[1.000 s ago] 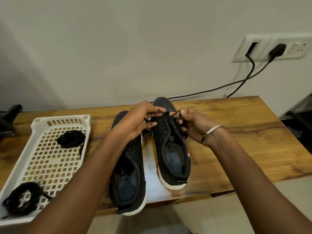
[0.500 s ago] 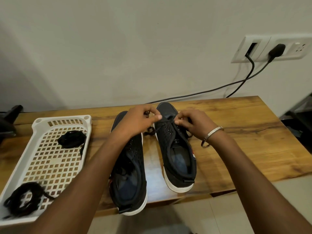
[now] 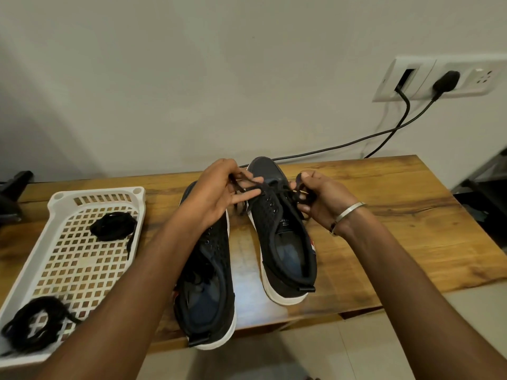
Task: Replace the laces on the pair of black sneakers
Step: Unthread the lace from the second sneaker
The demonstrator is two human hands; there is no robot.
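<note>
Two black sneakers on wooden table [image 3: 397, 215], toes toward 12 o'clock. Left hand [image 3: 216, 193] and right hand [image 3: 319, 200] each pinch an end of the black lace [image 3: 270, 186] over right sneaker [image 3: 282, 229]. Left sneaker [image 3: 208, 275] under left forearm. White tray [image 3: 59, 198] at 9 o'clock holds two lace bundles [image 3: 112, 226].

Both forearms reached forward from the near edge and came close together at the far middle. The left hand [image 3: 216, 193] pinched a lace [image 3: 248, 182], two fingers stretched out. The right hand [image 3: 319, 200] was curled around the other end.
</note>
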